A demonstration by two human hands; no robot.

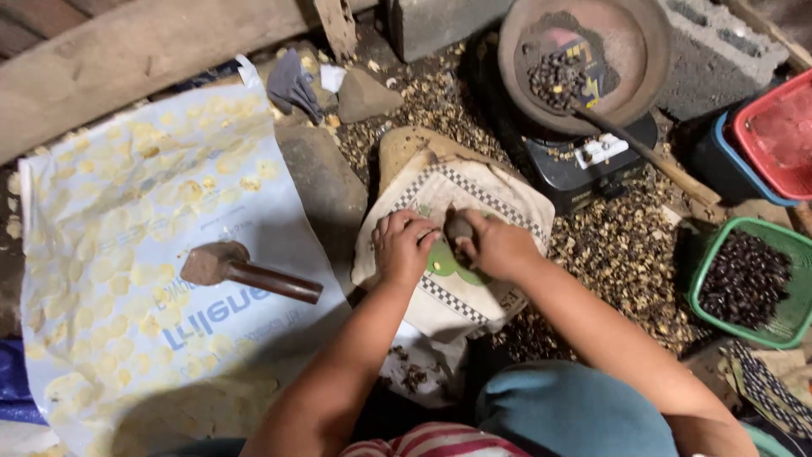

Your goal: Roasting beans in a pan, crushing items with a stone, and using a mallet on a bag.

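Left hand curled, fingertips pressed on a cloth-covered block; right hand closed around a small dark stone held just above the cloth. Stone looks hard, dense, smooth, best gripped round its middle. Beyond, a mallet lies on a plastic sheet, a green basket holds dark seeds, and a pan sits on a burner.

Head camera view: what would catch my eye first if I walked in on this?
Probably the two hands meeting at the centre: the left hand and right hand close around a small dark stone over a checkered cloth. Left of them, a mallet lies on a big plastic sheet dotted with pale flattened pieces. At top right sits a round pan of dark seeds.
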